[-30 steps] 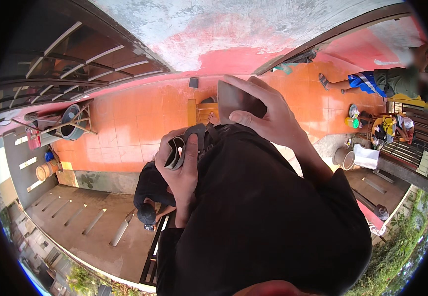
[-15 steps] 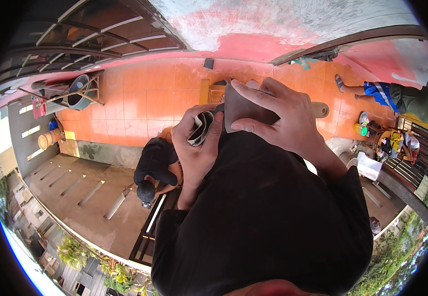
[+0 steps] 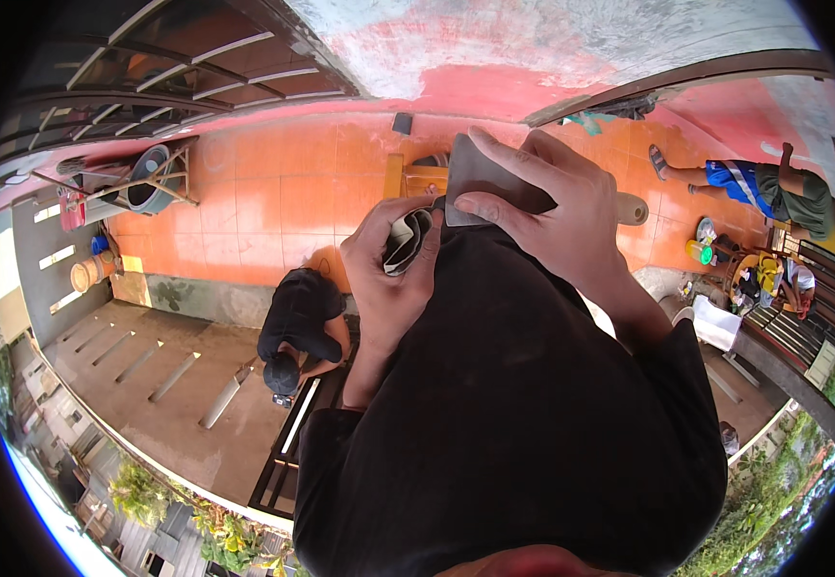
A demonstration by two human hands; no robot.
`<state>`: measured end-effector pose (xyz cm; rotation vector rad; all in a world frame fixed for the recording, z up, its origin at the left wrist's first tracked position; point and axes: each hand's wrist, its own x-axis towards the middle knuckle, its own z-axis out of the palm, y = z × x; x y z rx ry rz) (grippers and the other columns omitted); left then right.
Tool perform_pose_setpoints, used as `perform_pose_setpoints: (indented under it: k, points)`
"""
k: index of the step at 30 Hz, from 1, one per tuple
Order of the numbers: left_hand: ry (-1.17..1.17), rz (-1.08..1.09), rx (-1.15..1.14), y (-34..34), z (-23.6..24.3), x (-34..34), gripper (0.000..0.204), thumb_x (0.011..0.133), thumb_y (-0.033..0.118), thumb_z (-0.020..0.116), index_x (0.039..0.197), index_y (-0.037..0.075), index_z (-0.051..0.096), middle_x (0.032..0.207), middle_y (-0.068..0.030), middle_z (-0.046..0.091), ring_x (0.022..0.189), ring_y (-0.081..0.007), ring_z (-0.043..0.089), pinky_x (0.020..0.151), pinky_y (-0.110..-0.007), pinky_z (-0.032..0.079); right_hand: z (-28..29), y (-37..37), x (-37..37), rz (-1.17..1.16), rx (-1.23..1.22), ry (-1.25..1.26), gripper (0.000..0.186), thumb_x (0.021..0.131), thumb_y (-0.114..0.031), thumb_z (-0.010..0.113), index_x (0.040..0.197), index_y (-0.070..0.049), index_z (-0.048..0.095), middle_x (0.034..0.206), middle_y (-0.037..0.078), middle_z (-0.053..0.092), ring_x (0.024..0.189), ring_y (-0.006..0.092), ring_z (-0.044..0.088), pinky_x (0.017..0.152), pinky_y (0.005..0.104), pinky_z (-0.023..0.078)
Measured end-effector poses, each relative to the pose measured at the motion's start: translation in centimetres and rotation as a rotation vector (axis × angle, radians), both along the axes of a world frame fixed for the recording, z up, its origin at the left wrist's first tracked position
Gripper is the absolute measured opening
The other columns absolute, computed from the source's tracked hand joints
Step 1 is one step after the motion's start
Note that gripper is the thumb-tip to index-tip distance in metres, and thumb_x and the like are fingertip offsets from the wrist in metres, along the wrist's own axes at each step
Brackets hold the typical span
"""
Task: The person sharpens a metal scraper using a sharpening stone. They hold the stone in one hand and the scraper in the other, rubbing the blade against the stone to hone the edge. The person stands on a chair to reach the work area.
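Observation:
My right hand (image 3: 571, 207) grips a putty knife (image 3: 483, 183) with a wide grey metal blade, its thumb and fingers lying across the blade. The tan handle, with a hole near its end, sticks out past the right side of the hand. Close by on the left, my left hand (image 3: 386, 288) is closed around a folded sheet (image 3: 406, 242), pale with dark edges, its folds showing between thumb and fingers. The blade's left edge is beside my left fingertips; whether they touch, I cannot tell. Both hands are raised in front of my black shirt.
A person in black (image 3: 300, 322) crouches at left beside a dark metal frame (image 3: 287, 452). Another person (image 3: 773, 188) stands far right, near a cluttered chair (image 3: 763, 274). A wooden stool (image 3: 395, 178) stands beyond my hands on orange tiles. A grey tub (image 3: 151, 183) is at far left.
My right hand and the putty knife have moved slightly up and right. My left hand has shifted a little right with the folded sheet. The person at far right has raised an arm.

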<state>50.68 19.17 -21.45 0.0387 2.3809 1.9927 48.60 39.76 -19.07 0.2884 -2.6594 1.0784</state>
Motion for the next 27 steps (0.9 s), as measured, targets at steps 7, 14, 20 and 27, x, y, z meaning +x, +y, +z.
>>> perform_pose_setpoints:
  k: [7,14,20,27]
  points:
    - [0.049,0.0,-0.038,0.5,0.6,-0.3,0.021,0.091,-0.004,0.081,0.111,-0.002,0.075,0.097,-0.0155,0.078,0.087,-0.0196,0.075,0.081,-0.029,0.055,0.8,0.4,-1.3,-0.041,0.012,0.029,0.059,0.08,-0.031,0.095,0.134,-0.013,0.079,0.081,0.006,0.064,0.067,0.0193,0.061,0.062,0.032,0.05]
    - [0.059,0.019,-0.025,0.3,0.2,-1.0,0.023,0.089,-0.006,0.079,0.111,-0.001,0.076,0.096,-0.0158,0.077,0.087,-0.0236,0.076,0.08,-0.031,0.056,0.7,-0.5,-0.1,-0.009,0.023,-0.047,0.06,0.079,-0.031,0.095,0.136,-0.017,0.079,0.078,0.005,0.059,0.067,0.0185,0.06,0.062,0.0324,0.05]
    - [0.108,-0.044,-0.116,0.2,0.3,-1.1,0.028,0.084,-0.007,0.078,0.11,0.0,0.077,0.098,-0.0149,0.078,0.091,-0.0315,0.074,0.084,-0.036,0.056,-0.3,0.5,-1.4,-0.019,-0.002,0.035,0.061,0.08,-0.034,0.095,0.136,-0.018,0.078,0.078,0.005,0.061,0.067,0.0186,0.06,0.062,0.034,0.051]
    - [0.225,-0.163,-0.179,-1.1,-0.2,-1.8,0.022,0.089,-0.01,0.077,0.108,0.0,0.078,0.085,-0.006,0.071,0.074,-0.0092,0.061,0.067,-0.024,0.045,0.0,0.8,-0.9,0.013,0.055,-0.027,0.061,0.079,-0.036,0.096,0.134,-0.016,0.079,0.082,0.006,0.066,0.068,0.0219,0.064,0.063,0.0345,0.053]
